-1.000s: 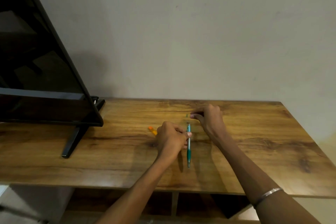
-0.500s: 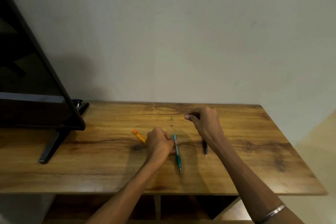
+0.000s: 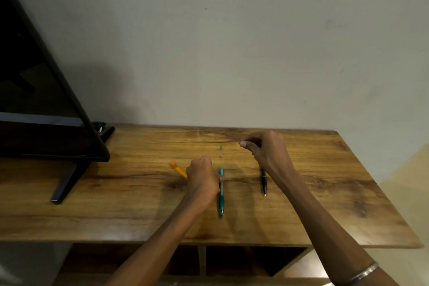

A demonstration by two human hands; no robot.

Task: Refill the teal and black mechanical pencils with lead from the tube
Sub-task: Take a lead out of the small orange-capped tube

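The teal pencil point(image 3: 221, 193) lies lengthwise on the wooden table point(image 3: 139, 204), tip toward me. My left hand point(image 3: 201, 181) is curled beside it, and a fingertip holds the barrel near its far end. The orange lead tube point(image 3: 178, 169) lies on the table and sticks out from behind that hand on the left. The black pencil point(image 3: 264, 182) lies parallel, to the right. My right hand point(image 3: 267, 151) hovers over its far end with thumb and fingers pinched around something dark there. A tiny teal cap point(image 3: 220, 147) and a small dark piece point(image 3: 221, 157) lie beyond the teal pencil.
A black monitor point(image 3: 46, 104) on a stand point(image 3: 67, 181) fills the table's left side. A plain wall rises right behind the table. The table's right edge runs close to the black pencil's side, and open shelves show below the front edge.
The camera has swung right and down, and the black pencil has come into sight below my right hand. Both hands keep nearly the same poses.
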